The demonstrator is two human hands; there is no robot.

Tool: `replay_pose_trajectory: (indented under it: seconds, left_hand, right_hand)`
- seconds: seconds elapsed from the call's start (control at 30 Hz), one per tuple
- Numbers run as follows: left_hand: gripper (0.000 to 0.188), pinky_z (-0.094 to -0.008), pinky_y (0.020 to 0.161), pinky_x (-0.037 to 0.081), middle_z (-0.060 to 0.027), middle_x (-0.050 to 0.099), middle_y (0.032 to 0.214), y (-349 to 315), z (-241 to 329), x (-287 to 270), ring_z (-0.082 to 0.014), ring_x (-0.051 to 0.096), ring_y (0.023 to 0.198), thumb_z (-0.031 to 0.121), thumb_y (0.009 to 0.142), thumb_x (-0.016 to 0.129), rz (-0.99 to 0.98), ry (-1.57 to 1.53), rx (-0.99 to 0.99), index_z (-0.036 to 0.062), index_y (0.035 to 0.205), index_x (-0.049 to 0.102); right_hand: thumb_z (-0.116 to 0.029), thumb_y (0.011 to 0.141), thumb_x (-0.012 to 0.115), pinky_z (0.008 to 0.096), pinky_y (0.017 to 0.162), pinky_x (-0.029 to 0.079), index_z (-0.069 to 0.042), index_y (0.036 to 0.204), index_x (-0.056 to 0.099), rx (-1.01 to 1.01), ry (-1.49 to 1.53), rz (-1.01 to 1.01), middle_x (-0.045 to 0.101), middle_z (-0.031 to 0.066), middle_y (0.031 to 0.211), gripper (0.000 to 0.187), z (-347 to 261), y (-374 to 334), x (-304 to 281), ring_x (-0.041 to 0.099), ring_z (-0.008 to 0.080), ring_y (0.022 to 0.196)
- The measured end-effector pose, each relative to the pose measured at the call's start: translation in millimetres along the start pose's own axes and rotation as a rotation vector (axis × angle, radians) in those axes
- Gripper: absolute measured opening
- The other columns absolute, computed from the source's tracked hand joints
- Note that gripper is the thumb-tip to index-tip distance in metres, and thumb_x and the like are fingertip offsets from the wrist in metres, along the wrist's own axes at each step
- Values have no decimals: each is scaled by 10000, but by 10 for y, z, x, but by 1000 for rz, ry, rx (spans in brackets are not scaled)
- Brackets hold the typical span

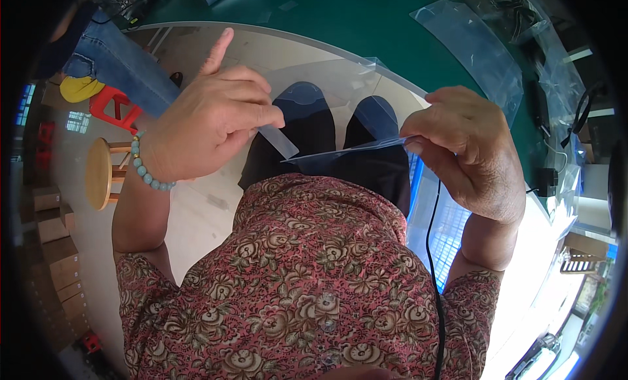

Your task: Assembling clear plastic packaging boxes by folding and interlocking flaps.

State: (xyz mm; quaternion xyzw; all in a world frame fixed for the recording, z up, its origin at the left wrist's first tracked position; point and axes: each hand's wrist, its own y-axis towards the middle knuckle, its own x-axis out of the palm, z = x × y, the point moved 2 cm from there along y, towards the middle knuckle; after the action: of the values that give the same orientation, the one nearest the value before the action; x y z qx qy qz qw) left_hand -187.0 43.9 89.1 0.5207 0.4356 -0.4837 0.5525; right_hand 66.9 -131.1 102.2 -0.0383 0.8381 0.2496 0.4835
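Observation:
My left hand [209, 118], a beaded bracelet at its wrist, pinches a short translucent strip [280, 142] between thumb and forefinger. One finger of that hand sticks up. On the other side, my right hand [468, 147] grips the edge of a clear thin plastic sheet [356, 149] between thumb and fingers. The sheet is held above my lap, and its edge runs from the right fingertips leftward to the lower end of the strip. Whether strip and sheet are joined there, I cannot tell.
A green-topped table [366, 17] curves across the far side, with a clear plastic piece [471, 53] lying on it at right. Another person's jeans leg [124, 59], a red stool [114, 108] and a round wooden stool [98, 174] are at left. A blue crate [445, 236] stands beside my right arm.

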Motion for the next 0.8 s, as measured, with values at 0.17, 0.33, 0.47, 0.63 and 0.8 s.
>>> replay_pose_trajectory:
  seconds: [0.17, 0.33, 0.47, 0.63, 0.8]
  left_hand:
    - [623, -508, 1192, 259, -64, 710, 915, 115, 78, 194, -218, 640, 1048, 28, 845, 700, 185, -537, -31, -31, 1423, 476]
    - [542, -304, 913, 473, -49, 685, 998, 90, 29, 586, -123, 636, 876, 25, 894, 646, 415, -1086, -294, 9, 1411, 485]
    - [306, -291, 806, 499, -43, 635, 1003, 137, 35, 543, -137, 615, 830, -13, 879, 636, 443, -688, -225, 22, 1183, 645]
    - [62, -305, 740, 508, -52, 609, 982, 219, 127, 492, -166, 614, 835, 63, 876, 705, 481, -543, -242, 33, 929, 716]
    - [298, -383, 845, 508, -69, 640, 868, 283, 186, 410, -249, 618, 831, 288, 761, 837, 276, -337, -96, 37, 836, 696]
  right_hand:
    - [-135, 888, 768, 270, 633, 556, -7, 969, 649, 379, 672, -141, 674, 69, 848, 193, 305, 62, 110, 661, 147, 756]
    - [-230, 904, 784, 262, 592, 547, -60, 865, 569, 644, 576, -83, 564, 13, 775, 277, 502, 169, 285, 627, 98, 739]
    - [-239, 906, 781, 262, 589, 536, -59, 876, 642, 598, 327, -98, 588, 20, 841, 230, 641, 102, 389, 603, 108, 729]
    - [-265, 910, 776, 293, 637, 520, -65, 919, 756, 307, 172, -12, 600, 38, 879, 202, 564, 30, 410, 603, 141, 830]
    - [-322, 828, 818, 435, 926, 511, -85, 1030, 781, 228, 66, -135, 686, 104, 1066, 313, 383, -80, 340, 618, 250, 1084]
